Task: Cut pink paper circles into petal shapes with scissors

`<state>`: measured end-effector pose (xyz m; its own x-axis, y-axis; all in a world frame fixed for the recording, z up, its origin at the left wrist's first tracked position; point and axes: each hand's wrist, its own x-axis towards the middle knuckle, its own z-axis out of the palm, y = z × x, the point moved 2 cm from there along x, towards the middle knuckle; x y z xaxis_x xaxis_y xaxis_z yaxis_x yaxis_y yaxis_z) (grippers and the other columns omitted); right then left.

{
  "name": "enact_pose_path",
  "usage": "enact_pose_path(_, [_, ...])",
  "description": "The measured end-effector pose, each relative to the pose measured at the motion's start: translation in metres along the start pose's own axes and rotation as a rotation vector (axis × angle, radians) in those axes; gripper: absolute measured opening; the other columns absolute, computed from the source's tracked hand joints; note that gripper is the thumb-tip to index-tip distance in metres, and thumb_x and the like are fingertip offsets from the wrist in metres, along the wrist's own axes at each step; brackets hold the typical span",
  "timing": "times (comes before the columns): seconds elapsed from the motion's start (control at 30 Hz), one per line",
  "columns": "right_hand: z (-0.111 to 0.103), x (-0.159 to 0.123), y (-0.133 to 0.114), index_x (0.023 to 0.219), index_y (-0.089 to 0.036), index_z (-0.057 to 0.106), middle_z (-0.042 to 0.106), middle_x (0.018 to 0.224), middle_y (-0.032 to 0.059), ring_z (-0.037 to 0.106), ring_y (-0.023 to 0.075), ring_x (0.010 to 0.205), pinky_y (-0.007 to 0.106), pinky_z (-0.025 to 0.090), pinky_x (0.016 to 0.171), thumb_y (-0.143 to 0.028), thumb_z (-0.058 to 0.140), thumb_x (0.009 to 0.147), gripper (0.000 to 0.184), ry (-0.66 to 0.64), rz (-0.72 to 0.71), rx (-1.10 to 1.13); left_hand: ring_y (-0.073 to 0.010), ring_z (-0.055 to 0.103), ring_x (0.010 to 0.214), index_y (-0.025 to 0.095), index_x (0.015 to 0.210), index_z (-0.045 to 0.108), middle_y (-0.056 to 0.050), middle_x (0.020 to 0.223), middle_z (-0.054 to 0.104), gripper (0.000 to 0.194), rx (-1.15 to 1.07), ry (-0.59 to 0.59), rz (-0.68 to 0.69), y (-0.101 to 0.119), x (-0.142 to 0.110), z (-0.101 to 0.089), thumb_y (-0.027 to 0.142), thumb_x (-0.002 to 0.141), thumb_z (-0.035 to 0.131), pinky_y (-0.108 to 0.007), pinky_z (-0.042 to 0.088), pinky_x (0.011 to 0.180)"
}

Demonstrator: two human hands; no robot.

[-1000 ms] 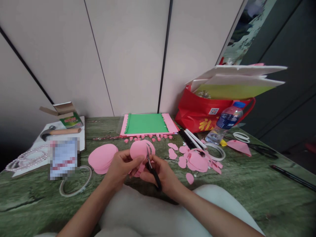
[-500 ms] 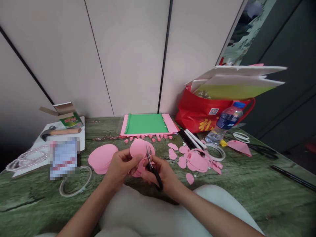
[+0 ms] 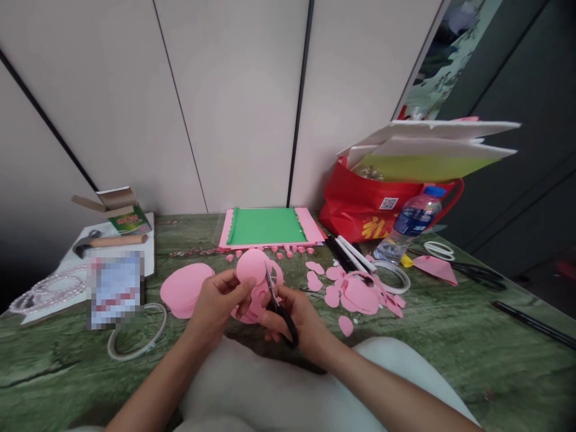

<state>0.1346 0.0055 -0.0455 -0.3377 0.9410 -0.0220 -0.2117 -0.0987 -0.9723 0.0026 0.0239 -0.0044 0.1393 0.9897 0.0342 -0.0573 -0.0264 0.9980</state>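
Observation:
My left hand pinches a round pink paper disc by its lower edge, holding it up over the table. In my right hand is a pair of black-handled scissors, fingers wrapped round the handles. The blades point up and lie against the disc's right edge; whether they are parted is hard to see. More cut pink paper lies behind and below the hands, partly covered by them. Left of my left hand rests a stack of pink paper discs. Pink paper scraps are heaped to the right.
Green and pink sheets lie at the back, small pink pieces in front. A red bag and a water bottle stand back right. Tape rolls, a hammer and bead strings are also on the table.
The pink disc has risen slightly and turned in my left hand. My right hand with the scissors has shifted a little, staying at the disc's right edge.

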Motion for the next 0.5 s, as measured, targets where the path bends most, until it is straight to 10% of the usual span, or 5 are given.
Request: enact_pose_path(0.5, [0.0031,-0.0012,-0.0051,0.076,-0.019,0.048,0.054,0.054,-0.0049,0.047,0.0091,0.045,0.020,0.035,0.043,-0.041,0.073,0.056,0.038,-0.020,-0.023,-0.046,-0.0039,0.037,0.032,0.014,0.053,0.054,0.006,0.038,0.048,0.022,0.053,0.013,-0.036,0.0000,-0.0001,-0.0003,0.027,0.065,0.067,-0.017,0.026,0.034])
